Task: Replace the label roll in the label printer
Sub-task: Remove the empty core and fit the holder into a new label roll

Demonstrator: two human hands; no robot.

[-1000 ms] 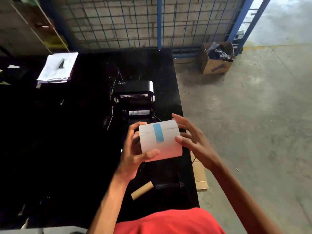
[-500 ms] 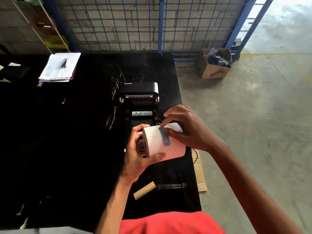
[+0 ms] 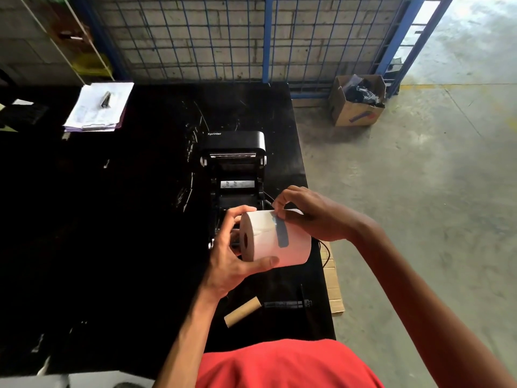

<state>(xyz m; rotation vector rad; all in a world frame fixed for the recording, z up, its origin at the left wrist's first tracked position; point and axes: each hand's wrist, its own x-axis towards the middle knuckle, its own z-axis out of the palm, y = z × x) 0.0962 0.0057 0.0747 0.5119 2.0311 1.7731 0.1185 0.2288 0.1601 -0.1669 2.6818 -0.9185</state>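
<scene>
A full white label roll [image 3: 291,247] with a blue tape strip [image 3: 281,233] across its outer wrap is held above the black table, just in front of the open black label printer [image 3: 235,163]. My left hand [image 3: 232,253] grips the roll from its left end, thumb under it. My right hand [image 3: 310,214] lies over the top right of the roll and pinches at the upper end of the blue tape. The printer's lid stands raised and its bay is partly hidden behind the roll.
An empty brown cardboard core [image 3: 242,310] and a black spindle [image 3: 288,304] lie on the table [image 3: 112,219] near me. A clipboard with papers [image 3: 98,107] sits at the far left. A cardboard box [image 3: 356,100] stands on the concrete floor by the blue wire fence.
My right hand moved from the roll's right side onto its top and now pinches the blue tape's upper end. The roll turned so its left end faces me more.
</scene>
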